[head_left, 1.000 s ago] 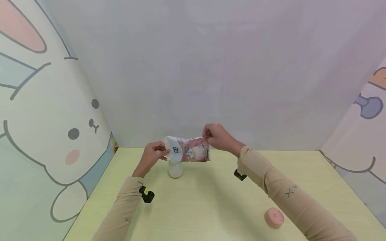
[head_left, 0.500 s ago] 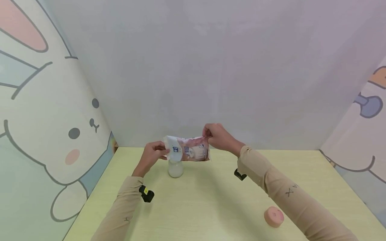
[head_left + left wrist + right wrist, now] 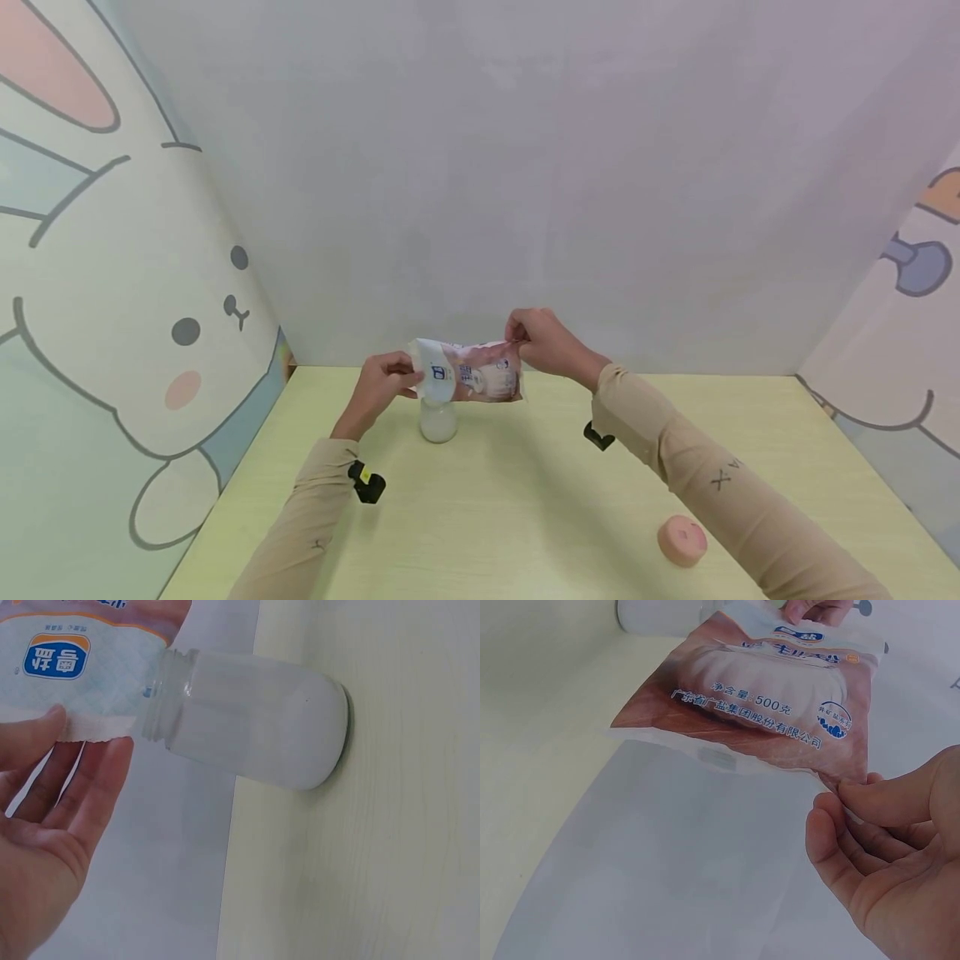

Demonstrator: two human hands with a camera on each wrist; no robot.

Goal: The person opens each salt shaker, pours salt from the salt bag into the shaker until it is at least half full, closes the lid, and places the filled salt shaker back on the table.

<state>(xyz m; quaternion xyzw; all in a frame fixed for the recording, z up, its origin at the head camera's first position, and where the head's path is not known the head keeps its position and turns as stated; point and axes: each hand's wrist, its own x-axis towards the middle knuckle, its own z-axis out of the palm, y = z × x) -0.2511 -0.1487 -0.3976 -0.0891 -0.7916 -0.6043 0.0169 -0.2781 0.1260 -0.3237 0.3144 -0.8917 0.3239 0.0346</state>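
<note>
A salt bag, white at one end and reddish brown at the other, is held sideways over a glass jar. My left hand pinches its white end between thumb and fingers. At the opposite end, my right hand pinches an upper corner of the bag. In the left wrist view the jar stands on the table with whitish contents, and the bag's white end lies at its mouth. Whether salt is flowing cannot be seen. The right wrist view shows the bag's printed front.
A round pink lid lies on the pale yellow table, beside the right forearm. Behind the table rises a grey-white wall. Panels with cartoon drawings, one a rabbit, border the left and right sides.
</note>
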